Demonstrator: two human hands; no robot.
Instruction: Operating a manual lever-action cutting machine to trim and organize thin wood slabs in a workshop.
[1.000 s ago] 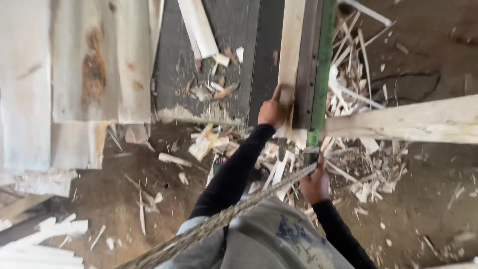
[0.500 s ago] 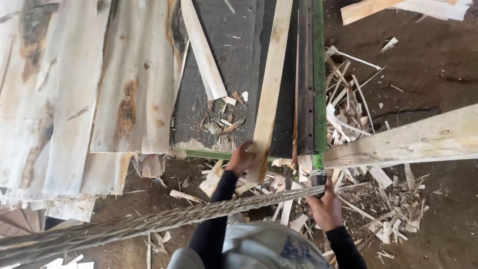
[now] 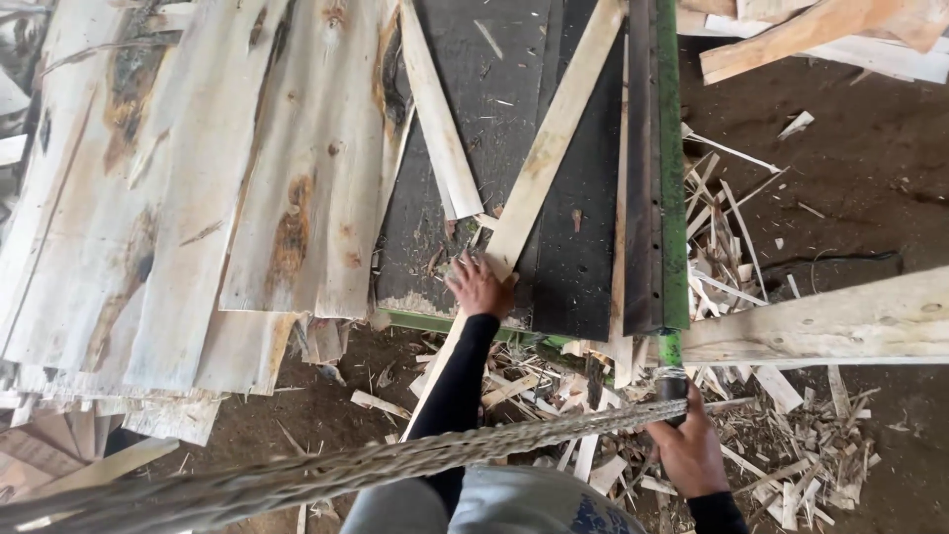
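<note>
Dirt floor point(image 3: 850, 178) strewn with wood offcuts point(image 3: 781, 445) and splinters surrounds a dark machine desk point(image 3: 583, 267) with a green rail point(image 3: 672, 198) along its right side. Pale veneer sheets point(image 3: 198, 198) with brown knots are stacked to the left, overhanging the desk's near edge.

The left hand point(image 3: 479, 287) lies flat on the near end of a long narrow wood strip point(image 3: 554, 148), fingers point(image 3: 463, 269) spread apart and pressing down, not curled round it. That strip runs diagonally up the dark desk toward the rail, its near end at the desk's front edge. The right hand point(image 3: 687, 450) is lower, its fingers closed around a dark handle point(image 3: 672, 384) at the foot of the green rail. A thick braided rope point(image 3: 395, 460) crosses the foreground between the two arms.

Risks, as I judge them: the strip is only pinned by a flat palm, so it may skid sideways or pivot on the slick surface. Its raw edges could drive a splinter into the bare hand. If the handle works a blade or clamp along the rail (I cannot tell which), the left fingers are near enough to be caught. Loose scraps underfoot invite a slip, and the rope may snag a sleeve.
</note>
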